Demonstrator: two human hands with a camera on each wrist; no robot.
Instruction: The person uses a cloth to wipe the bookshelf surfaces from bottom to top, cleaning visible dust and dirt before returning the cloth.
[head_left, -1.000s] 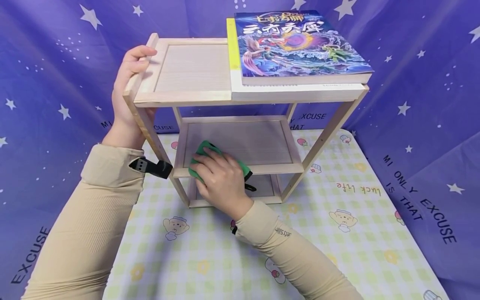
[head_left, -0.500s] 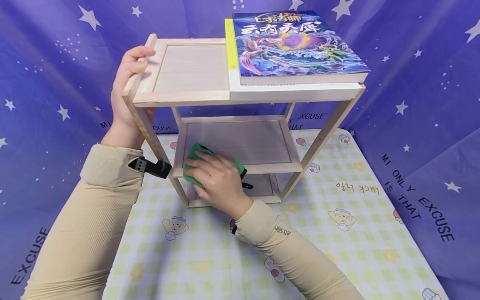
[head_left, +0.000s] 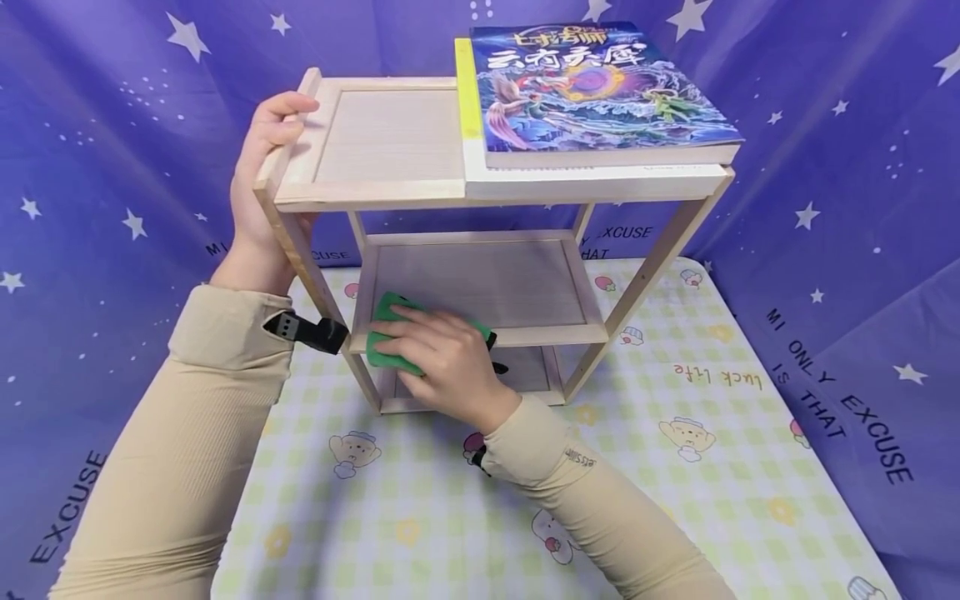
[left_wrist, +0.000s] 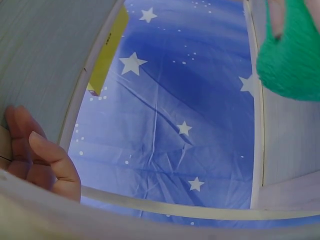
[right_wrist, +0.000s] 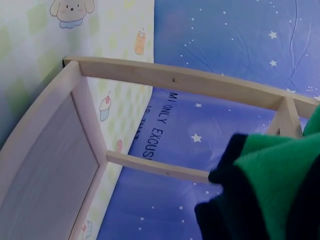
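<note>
A pale wooden three-tier shelf stands on the table. My left hand grips the left side of its top tier, fingers over the side rail; in the left wrist view part of this hand shows against the underside of the top board. My right hand holds a green cloth with dark edging against the front left of the middle tier. The cloth hangs over that tier's front rail. The cloth fills the lower right of the right wrist view, hiding the fingers there.
A blue illustrated book lies on a white and yellow book on the right half of the top tier. The bottom tier sits on a checked tablecloth. A purple star-patterned curtain surrounds the table.
My right hand has slid the cloth a short way left and toward the front along the middle tier. My left hand keeps its hold on the shelf.
</note>
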